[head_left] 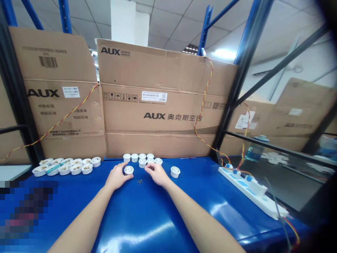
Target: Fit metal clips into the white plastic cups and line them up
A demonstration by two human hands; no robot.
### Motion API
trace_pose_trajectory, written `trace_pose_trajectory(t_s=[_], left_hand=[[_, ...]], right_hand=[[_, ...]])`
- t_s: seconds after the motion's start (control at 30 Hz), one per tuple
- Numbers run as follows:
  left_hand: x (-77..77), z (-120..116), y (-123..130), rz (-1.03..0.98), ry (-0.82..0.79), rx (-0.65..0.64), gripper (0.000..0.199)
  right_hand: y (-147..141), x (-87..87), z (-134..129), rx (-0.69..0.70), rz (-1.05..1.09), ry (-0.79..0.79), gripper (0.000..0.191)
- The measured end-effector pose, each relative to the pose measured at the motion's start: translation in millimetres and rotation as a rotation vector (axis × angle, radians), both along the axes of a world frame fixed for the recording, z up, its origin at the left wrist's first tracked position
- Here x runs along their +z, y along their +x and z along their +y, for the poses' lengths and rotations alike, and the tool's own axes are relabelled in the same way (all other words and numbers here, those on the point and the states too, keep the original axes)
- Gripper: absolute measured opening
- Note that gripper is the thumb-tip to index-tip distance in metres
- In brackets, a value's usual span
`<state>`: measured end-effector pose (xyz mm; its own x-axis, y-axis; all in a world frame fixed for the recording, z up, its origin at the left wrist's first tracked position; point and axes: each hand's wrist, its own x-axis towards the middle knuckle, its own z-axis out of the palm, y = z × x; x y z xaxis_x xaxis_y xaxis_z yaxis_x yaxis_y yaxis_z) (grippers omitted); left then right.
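My left hand [118, 176] curls its thumb and fingers around a small white round plastic part [129, 170] on the blue tabletop. Just to its right, the fingers of my right hand [157, 173] are pinched together; whatever sits between the fingertips is too small to make out. Between the hands lies a little pile of thin, dark screw-like pieces [140, 181]. Behind the hands, several similar white round parts [142, 156] stand in rows, some partly hidden by my right hand. A single white round part [175, 172] stands to the right of that hand.
Several white cups [64, 169] with small pieces inside stand at the left, a teal pen-like tool [54, 167] across them. A white power strip [252, 191] with plugs runs along the right edge. Cardboard panels [163, 140] and a dark rack post [233, 84] bound the back.
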<state>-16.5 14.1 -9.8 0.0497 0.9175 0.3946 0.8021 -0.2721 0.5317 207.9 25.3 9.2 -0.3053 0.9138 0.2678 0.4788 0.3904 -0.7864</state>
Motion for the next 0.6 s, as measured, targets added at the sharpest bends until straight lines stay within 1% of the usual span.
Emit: trace_pose_trajectory(t_s=[0.07,0.13,0.23,0.3,0.43,0.6], left_hand=[[-1.5,1,-1,0.009,-0.048,-0.021,0.039],[1.1,-1,3,0.014,-0.002,-0.054,0.036],[9.1,-8,14,0.035,0.140,-0.130,0.044],[14.2,-13,22,0.056,0.200,-0.176,0.046],[18.7,-21,34,0.102,0.231,-0.203,0.044],[18.5,-24,37,0.156,0.227,-0.183,0.047]], right_hand=[[-1,0.7,-1,-0.019,-0.035,0.062,0.018],[-4,2.3,-5,-0.017,-0.062,0.136,0.018],[-9,6.4,-12,0.003,-0.101,0.274,0.017],[-11,9.5,-17,0.001,-0.125,0.342,0.015],[-12,13.3,-22,-0.024,-0.174,0.371,0.012],[-12,13.3,-23,-0.021,-0.216,0.360,0.011]])
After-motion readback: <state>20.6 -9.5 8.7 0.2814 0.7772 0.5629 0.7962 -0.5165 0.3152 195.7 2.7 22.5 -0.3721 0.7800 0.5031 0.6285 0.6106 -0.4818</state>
